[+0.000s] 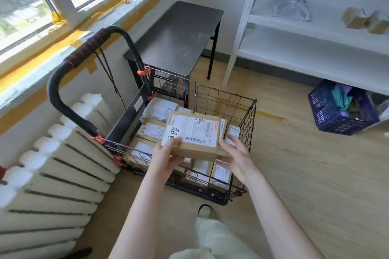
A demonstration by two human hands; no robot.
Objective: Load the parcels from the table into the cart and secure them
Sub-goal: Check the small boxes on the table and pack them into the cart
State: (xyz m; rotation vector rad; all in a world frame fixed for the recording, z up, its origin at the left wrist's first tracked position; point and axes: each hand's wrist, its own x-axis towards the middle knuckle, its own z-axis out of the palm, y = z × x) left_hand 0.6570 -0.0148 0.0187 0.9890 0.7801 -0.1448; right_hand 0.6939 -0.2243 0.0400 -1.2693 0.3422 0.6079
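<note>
A left hand (166, 153) grips the near corner of a labelled cardboard box (195, 132), thumb on top. The right hand (233, 153), fingers straight, steadies its other side above a wire cart (126, 120) (lined with parcels (151, 130)) on a wooden floor (294, 164), between a radiator (52, 174) and white shelves (315, 48). A dark table (179, 35) stands behind.

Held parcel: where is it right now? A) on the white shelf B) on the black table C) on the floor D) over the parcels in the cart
D: the held parcel, gripped by the left hand with the right hand at its side, is above the loaded parcels in the cart.
</note>
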